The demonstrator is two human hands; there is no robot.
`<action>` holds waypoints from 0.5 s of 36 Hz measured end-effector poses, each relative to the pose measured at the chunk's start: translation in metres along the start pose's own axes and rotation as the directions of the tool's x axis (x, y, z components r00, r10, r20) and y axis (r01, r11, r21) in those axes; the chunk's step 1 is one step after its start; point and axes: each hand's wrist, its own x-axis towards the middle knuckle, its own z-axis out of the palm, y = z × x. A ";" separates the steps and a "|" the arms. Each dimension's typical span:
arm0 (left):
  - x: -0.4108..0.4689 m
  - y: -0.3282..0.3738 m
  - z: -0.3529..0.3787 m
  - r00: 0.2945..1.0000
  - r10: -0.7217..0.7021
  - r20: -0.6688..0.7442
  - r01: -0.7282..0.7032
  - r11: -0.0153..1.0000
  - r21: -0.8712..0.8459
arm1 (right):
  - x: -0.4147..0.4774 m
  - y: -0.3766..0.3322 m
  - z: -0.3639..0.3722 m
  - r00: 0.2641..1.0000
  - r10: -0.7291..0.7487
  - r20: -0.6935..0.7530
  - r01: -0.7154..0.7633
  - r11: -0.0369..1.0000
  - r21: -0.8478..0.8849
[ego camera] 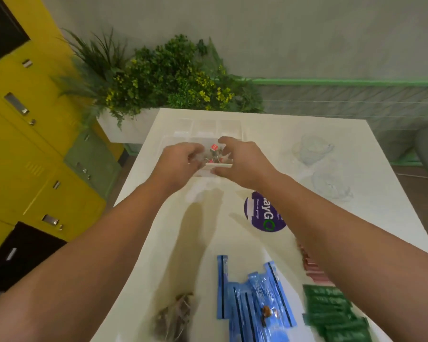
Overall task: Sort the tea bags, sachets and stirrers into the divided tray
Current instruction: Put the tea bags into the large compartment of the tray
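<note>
1. White glossy table [331, 134] carries a purple sticker [259, 213]; yellow lockers [23, 144] stand left, plants [163, 75] behind
2. Clear divided tray [205, 125] at its far end holds red-tagged tea bags [215, 153]
3. Left hand [178, 164] curled, right hand [242, 161] widely curved over them; whether either grips anything, I cannot tell

We see a glossy white tabletop [356, 149] bearing a round purple sticker [259, 215], with crumpled clear plastic bags [311, 149] to its right. Beyond the far edge stands a white planter box [124, 129] of green foliage with yellow flowers [158, 77]. Yellow metal lockers [23, 144] stand at left.
</note>
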 end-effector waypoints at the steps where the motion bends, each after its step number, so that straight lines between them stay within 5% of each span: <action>1: -0.013 -0.002 -0.005 1.000 -0.005 0.002 0.005 1.000 -0.005 | -0.010 -0.007 0.002 1.000 -0.012 0.009 0.012 1.000 0.006; 9: -0.108 -0.023 -0.028 0.998 -0.045 0.037 0.044 0.999 0.020 | -0.079 -0.050 0.035 0.968 -0.022 0.249 0.008 0.998 0.058; 18: -0.202 -0.049 -0.031 0.944 -0.143 0.296 0.108 0.986 0.131 | -0.141 -0.064 0.090 0.887 -0.022 0.462 0.053 0.997 -0.055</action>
